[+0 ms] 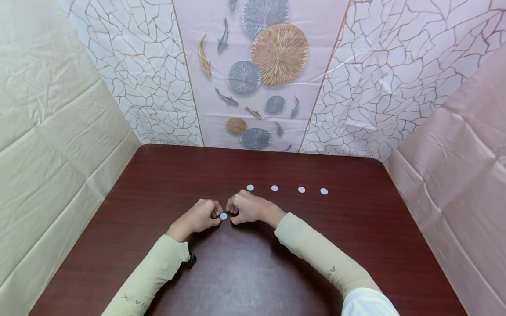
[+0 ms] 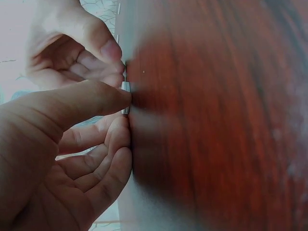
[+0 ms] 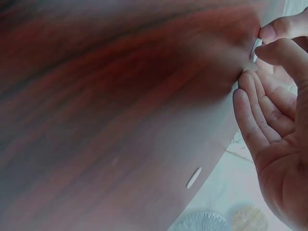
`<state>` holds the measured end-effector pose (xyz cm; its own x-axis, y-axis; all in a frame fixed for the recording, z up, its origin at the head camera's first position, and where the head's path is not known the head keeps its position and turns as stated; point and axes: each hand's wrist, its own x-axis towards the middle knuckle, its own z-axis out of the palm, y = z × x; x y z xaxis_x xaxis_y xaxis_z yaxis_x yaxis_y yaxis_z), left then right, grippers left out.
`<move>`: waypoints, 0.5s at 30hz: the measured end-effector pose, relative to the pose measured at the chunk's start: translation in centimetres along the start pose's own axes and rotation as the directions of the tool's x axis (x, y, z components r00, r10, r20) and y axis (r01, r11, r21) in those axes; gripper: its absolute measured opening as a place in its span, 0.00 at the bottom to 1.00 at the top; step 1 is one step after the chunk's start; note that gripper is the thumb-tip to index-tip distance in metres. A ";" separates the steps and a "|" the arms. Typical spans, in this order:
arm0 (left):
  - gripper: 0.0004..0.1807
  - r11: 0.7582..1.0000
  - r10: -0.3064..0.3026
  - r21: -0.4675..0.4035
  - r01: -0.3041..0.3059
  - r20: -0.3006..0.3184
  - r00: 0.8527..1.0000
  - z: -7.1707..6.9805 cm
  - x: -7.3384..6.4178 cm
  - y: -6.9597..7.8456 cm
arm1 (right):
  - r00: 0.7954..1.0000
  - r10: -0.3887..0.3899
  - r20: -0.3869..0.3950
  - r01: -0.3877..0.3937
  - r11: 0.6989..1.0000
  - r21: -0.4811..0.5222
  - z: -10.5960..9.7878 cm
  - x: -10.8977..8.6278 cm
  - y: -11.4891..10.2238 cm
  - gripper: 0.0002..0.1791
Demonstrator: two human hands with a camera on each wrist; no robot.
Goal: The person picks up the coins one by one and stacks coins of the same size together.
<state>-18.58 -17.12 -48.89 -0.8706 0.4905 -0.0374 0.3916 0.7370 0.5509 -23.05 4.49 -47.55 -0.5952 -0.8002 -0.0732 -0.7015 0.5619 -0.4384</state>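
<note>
A small white round disc (image 1: 223, 216) lies on the dark red-brown table between my two hands. My left hand (image 1: 200, 215) pinches the disc's left edge, thumb on the near side and curved fingers on the far side. In the left wrist view the thumb (image 2: 103, 97) partly covers the disc (image 2: 126, 85). My right hand (image 1: 250, 207) is just right of the disc, its fingers loosely bent and its thumb apart from them. The right wrist view has the right fingertips (image 3: 243, 91) at the tabletop, close beside the disc (image 3: 255, 50).
Several more white discs (image 1: 274, 188) lie in a spaced row farther back, running right from behind my right hand. The table (image 1: 189, 171) has patterned cloth (image 1: 158, 74) behind it and pale cloth (image 1: 51, 131) along both sides.
</note>
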 end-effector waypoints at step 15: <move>0.04 0.999 -0.016 -0.030 0.017 0.015 1.000 0.2 0.1 -0.1 | 0.995 0.068 -0.072 -0.072 0.996 -0.047 -3.8 -5.5 3.8 0.14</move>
<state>-18.62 -17.11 -49.10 -0.8722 0.4856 -0.0590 0.3680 0.7309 0.5748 -23.94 11.82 -45.42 -0.6687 -0.7426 -0.0379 -0.6745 0.6272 -0.3894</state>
